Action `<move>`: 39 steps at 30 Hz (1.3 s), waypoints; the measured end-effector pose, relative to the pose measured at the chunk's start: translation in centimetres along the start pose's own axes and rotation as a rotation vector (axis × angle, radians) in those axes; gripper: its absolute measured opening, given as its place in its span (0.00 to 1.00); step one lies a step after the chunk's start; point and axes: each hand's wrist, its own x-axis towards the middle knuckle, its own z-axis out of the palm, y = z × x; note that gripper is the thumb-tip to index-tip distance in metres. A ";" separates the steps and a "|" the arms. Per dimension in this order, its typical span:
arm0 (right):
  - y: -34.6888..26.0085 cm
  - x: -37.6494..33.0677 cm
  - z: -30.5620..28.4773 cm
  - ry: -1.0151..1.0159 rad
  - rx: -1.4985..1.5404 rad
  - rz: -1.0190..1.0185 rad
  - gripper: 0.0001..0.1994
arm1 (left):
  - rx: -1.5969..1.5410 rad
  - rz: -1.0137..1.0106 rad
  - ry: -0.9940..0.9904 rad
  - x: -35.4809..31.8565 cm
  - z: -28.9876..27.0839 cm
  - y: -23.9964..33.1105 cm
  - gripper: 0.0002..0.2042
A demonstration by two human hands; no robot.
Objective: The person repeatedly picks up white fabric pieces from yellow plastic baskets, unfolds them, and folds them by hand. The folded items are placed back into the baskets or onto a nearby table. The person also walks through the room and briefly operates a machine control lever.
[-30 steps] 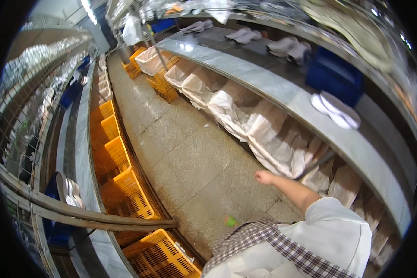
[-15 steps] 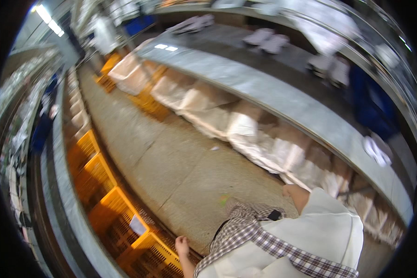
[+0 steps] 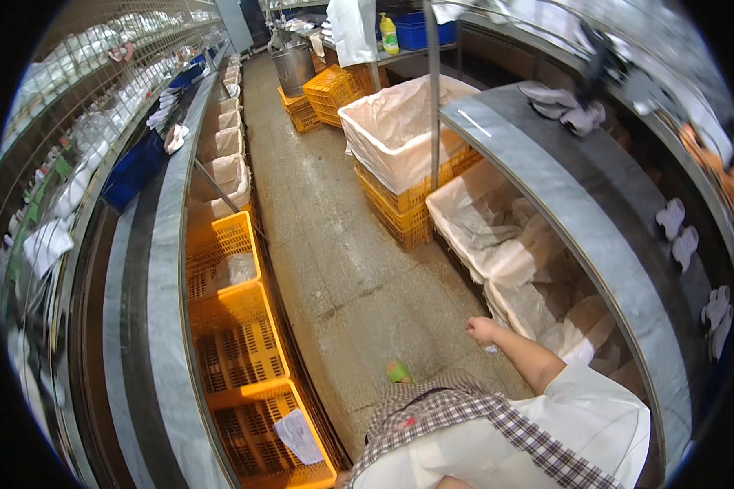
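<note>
My right hand (image 3: pixel 483 328) hangs over the aisle floor, fingers curled in, with nothing visible in it. It is nearest to the lined bins (image 3: pixel 510 281) under the right-hand bench. Of my left hand (image 3: pixel 342 479) only a sliver shows at the lower edge, beside a yellow plastic crate (image 3: pixel 310 424); its fingers are hidden. A white sheet (image 3: pixel 298 436) lies in that crate. Below me are my checked apron (image 3: pixel 432 407) and one green shoe (image 3: pixel 398 372).
A conveyor-like bench (image 3: pixel 159 326) with a blue bin (image 3: pixel 134 171) runs along the left. On the right bench (image 3: pixel 563 204) lie pairs of white shoe-like pieces (image 3: pixel 673 232). Stacked yellow crates (image 3: pixel 400 216) under a lined tub (image 3: pixel 383 147) narrow the aisle; a metal bucket (image 3: pixel 294 69) stands beyond.
My view has turned and moved along the aisle, so the stacked crates and lined tub are closer. My left hand has dropped almost out of the picture; the right arm reaches out further.
</note>
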 end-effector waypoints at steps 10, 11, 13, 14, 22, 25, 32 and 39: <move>-6.3 21.2 -10.4 0.114 0.461 0.191 0.10 | 0.193 0.830 0.169 10.8 -17.6 62.2 0.13; -7.6 24.1 -11.3 0.167 0.544 0.139 0.10 | 0.208 0.843 0.174 11.7 -18.8 67.3 0.15; -10.4 30.1 -14.8 0.201 0.706 0.204 0.09 | 0.203 0.933 0.239 14.7 -20.3 75.3 0.15; -12.5 33.1 -16.9 0.210 0.587 0.129 0.10 | 0.185 0.836 0.201 16.5 -20.9 77.7 0.14; -38.8 62.8 -41.2 0.123 0.088 -0.507 0.12 | 0.000 0.449 -0.109 25.3 -27.9 86.9 0.07; -46.0 74.2 -46.8 0.068 -0.004 -0.651 0.12 | -0.305 0.497 0.079 28.0 -30.3 88.7 0.06; -51.8 98.8 -53.0 -0.009 -0.139 -0.474 0.13 | 0.174 0.179 0.034 52.1 -42.3 106.0 0.09; -42.7 113.9 -57.9 -0.281 -0.269 0.199 0.16 | -0.117 0.690 0.132 56.3 -54.1 145.0 0.09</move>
